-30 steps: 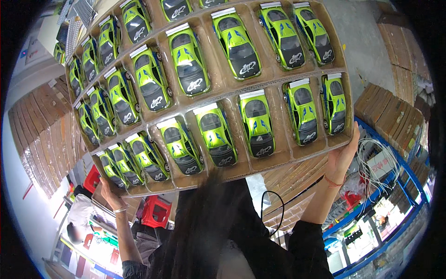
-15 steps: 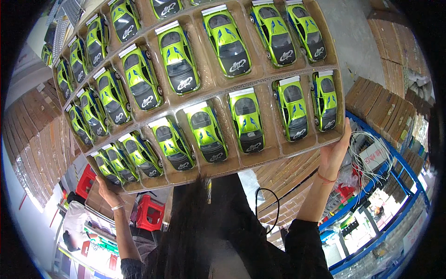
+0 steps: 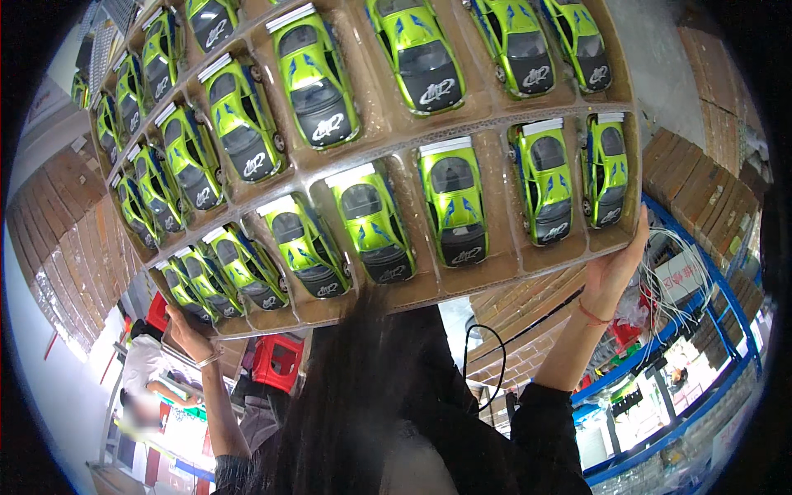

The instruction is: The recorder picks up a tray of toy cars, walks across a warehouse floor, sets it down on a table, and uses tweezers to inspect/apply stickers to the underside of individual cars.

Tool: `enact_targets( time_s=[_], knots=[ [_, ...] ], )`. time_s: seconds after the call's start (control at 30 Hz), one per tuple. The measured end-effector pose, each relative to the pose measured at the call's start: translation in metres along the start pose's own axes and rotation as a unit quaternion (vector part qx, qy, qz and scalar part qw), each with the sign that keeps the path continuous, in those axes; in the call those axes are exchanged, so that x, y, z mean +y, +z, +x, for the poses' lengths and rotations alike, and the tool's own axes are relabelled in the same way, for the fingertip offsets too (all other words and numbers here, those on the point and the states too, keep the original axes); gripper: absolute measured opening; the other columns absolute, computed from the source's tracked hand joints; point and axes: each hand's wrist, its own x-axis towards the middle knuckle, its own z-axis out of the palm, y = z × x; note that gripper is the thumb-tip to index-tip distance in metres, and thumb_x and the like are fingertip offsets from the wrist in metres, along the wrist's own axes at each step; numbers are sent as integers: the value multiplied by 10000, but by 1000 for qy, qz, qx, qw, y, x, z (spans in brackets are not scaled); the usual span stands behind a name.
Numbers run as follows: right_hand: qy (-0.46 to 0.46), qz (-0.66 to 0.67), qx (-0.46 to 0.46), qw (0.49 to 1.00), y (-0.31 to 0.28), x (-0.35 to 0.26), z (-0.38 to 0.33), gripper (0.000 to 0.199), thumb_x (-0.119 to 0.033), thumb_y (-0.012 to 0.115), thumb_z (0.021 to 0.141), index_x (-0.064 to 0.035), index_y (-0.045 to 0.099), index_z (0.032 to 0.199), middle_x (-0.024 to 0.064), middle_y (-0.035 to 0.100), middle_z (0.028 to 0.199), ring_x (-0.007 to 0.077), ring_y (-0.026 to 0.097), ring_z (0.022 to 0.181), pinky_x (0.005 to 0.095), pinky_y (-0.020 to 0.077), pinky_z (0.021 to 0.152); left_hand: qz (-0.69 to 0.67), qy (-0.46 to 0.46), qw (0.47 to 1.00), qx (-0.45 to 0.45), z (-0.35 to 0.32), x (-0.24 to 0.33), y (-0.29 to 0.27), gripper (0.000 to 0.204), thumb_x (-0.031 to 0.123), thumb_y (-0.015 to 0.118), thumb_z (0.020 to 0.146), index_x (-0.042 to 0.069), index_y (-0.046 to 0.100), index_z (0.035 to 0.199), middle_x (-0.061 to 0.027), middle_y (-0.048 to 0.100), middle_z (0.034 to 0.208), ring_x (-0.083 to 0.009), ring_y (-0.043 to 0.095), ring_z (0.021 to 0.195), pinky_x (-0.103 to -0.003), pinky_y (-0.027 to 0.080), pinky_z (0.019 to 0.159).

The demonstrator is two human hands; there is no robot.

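The left hand (image 3: 189,334) and right hand (image 3: 615,268) grasp a tray (image 3: 503,257) by its near corners, its near edge spanning between them. Inside, green toy cars (image 3: 371,219) point dark hoods gripward, long axes running outward. Beyond the right hand: blue rack (image 3: 731,299), grey floor (image 3: 660,62).

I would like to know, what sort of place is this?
Probably a factory or packing workshop: a partitioned tray holds many matching green model cars, brown cardboard is stacked on both sides, and another person is at a brightly lit worktable.
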Motion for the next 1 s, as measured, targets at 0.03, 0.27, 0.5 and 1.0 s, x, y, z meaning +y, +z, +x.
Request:
enact_targets(
  time_s=[0.03, 0.27, 0.5, 1.0],
  knots=[
    [-8, -3, 8, 1000, 0, -2, 2, 388, -323, 491, 1014, -45, 575, 1270, 56, 649, 1216, 188, 617, 1098, 368, 480, 968, -13, -4, 1000, -3, -2, 4, 1, 525, 479, 438, 1030, 119, 426, 649, 77, 347, 611, -52, 274, 568, -273, 194, 516],
    [-12, -35, 28, 999, -11, -7, 23, 365, -293, 490, 1003, -62, 583, 1270, 49, 631, 1255, 199, 595, 1138, 387, 474, 978, -4, 2, 1000, -1, -22, 11, 33, 509, 446, 435, 1041, 103, 443, 665, 76, 370, 621, -53, 307, 583, -258, 234, 518],
    [53, -29, 34, 998, -26, -33, 34, 405, -372, 527, 968, -111, 592, 1272, 41, 637, 1239, 234, 592, 1146, 443, 482, 971, 26, -21, 998, -60, -67, 46, 53, 512, 470, 411, 1042, 45, 552, 795, 53, 453, 697, -63, 368, 636, -264, 299, 553],
    [69, -91, 113, 987, -85, -88, 91, 439, -366, 539, 949, -87, 579, 1285, 64, 598, 1304, 273, 563, 1192, 469, 468, 1010, -370, -127, 920, 5, -139, 50, 98, 457, 368, 418, 1023, -16, 625, 1162, -54, 659, 1034, -149, 614, 968, -304, 463, 893]
  ],
)
